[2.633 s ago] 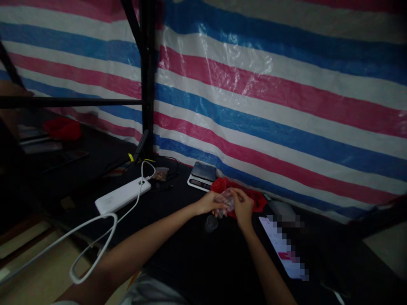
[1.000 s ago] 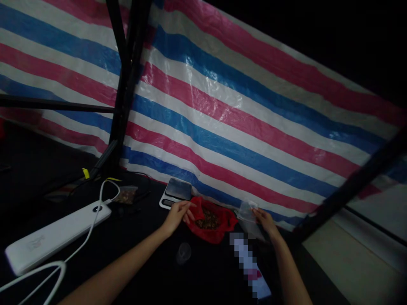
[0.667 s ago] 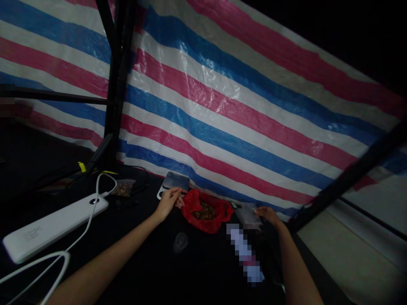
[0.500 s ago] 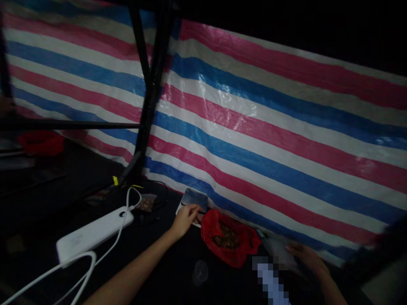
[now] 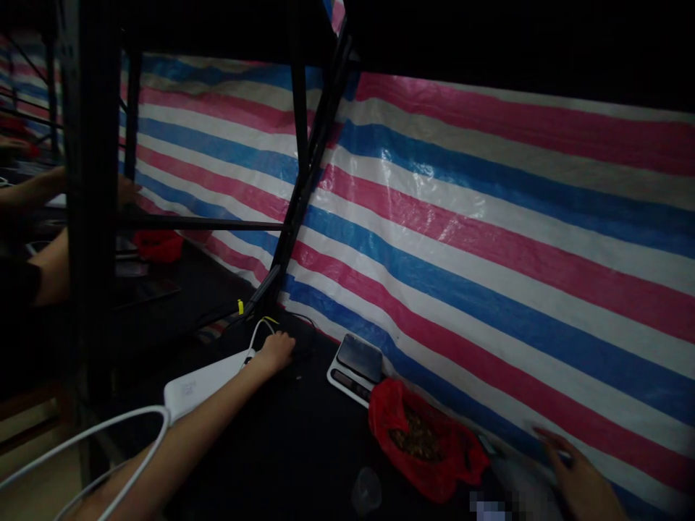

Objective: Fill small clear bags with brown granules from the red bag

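Observation:
My left hand [image 5: 276, 351] reaches across to the far end of the white power strip [image 5: 203, 383], next to its looped white cable. Its fingers curl down and close; whatever lies under them is hidden. At the lower right my right hand [image 5: 583, 474] is at a clear plastic bag [image 5: 521, 474], its fingers bent at the bag's edge and slightly blurred. Between the hands lies an open red plastic bag [image 5: 383, 423] with many small brownish pieces [image 5: 415, 438] inside. A small white scale [image 5: 352, 387] with a dark plate stands behind it, touching or nearly touching the bag.
A clear plastic cup [image 5: 366, 492] stands in front of the red bag. Striped sheeting [image 5: 461, 239] hangs behind the black table. A dark metal post [image 5: 92, 217] and crossbar [image 5: 200, 223] stand left. Beyond them are another person's arms [image 5: 51, 268] and a red bag [image 5: 157, 246].
My left hand has left the scale and moved left to the power strip's end, where a small bag of brown bits lay. My right hand stays by the clear bag. The view has swung left.

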### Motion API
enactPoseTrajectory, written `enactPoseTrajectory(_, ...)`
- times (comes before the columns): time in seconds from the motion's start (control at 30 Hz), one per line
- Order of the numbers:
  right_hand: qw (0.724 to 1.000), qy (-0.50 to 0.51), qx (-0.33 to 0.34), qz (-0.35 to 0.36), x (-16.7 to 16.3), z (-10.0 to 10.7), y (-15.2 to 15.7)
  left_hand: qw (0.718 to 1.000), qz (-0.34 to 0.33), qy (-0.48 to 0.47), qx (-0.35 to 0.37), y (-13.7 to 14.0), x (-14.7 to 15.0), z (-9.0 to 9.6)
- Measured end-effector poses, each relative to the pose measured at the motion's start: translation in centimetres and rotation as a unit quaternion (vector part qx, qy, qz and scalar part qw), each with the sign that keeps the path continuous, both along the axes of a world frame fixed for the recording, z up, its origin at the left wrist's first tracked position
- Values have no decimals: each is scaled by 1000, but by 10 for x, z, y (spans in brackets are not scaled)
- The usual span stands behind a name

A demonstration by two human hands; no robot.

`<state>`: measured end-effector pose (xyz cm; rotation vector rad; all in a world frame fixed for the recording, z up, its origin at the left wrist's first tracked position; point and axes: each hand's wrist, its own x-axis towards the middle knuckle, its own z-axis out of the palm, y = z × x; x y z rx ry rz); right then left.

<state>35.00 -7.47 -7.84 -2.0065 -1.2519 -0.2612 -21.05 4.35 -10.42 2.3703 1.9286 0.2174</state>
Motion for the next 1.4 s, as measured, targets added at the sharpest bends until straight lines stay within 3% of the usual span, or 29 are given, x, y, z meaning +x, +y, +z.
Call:
enactPoseTrajectory(0.07, 997, 13, -43, 55, -26, 8, 10, 1000, 2, 7, 12, -1, -1, -7)
enactPoseTrajectory(0.17, 993, 0, -33, 115, -71, 18, 20, 999, 1, 0, 49, 0, 0, -8)
enactPoseTrajectory(0.33, 977, 32, 7, 212, -144, 26, 20, 992, -40, -60, 107, 4, -1, 10)
enactPoseTrajectory(0.47, 940, 155, 6, 303, -198, 13, 14, 944, -204, -184, 186, -9, 24, 25)
enactPoseTrajectory(0.57, 876, 307, -13, 372, -235, -10, 13, 892, -329, -214, 222, -31, 72, 23)
enactPoseTrajectory(0.63, 842, 369, -1, 393, -251, -27, 14, 854, -434, -182, 223, -45, 109, 14)
enactPoseTrajectory(0.73, 846, 369, 62, 379, -255, -45, 16, 820, -510, -167, 200, -60, 153, -2)
enactPoseTrajectory(0.87, 842, 386, 92, 365, -243, -57, 16, 809, -518, -218, 174, -65, 173, -12)
enactPoseTrajectory(1.03, 781, 507, 110, 349, -243, -66, 18, 797, -473, -329, 183, -65, 166, -14)
enactPoseTrajectory(1.2, 783, 477, 90, 389, -254, -64, 13, 834, -343, -371, 221, -58, 158, -17)
enactPoseTrajectory(1.3, 792, 441, 81, 413, -257, -60, 10, 864, -297, -367, 175, -53, 154, -18)
enactPoseTrajectory(1.4, 792, 436, 80, 419, -258, -59, 9, 873, -270, -386, 130, -53, 152, -19)
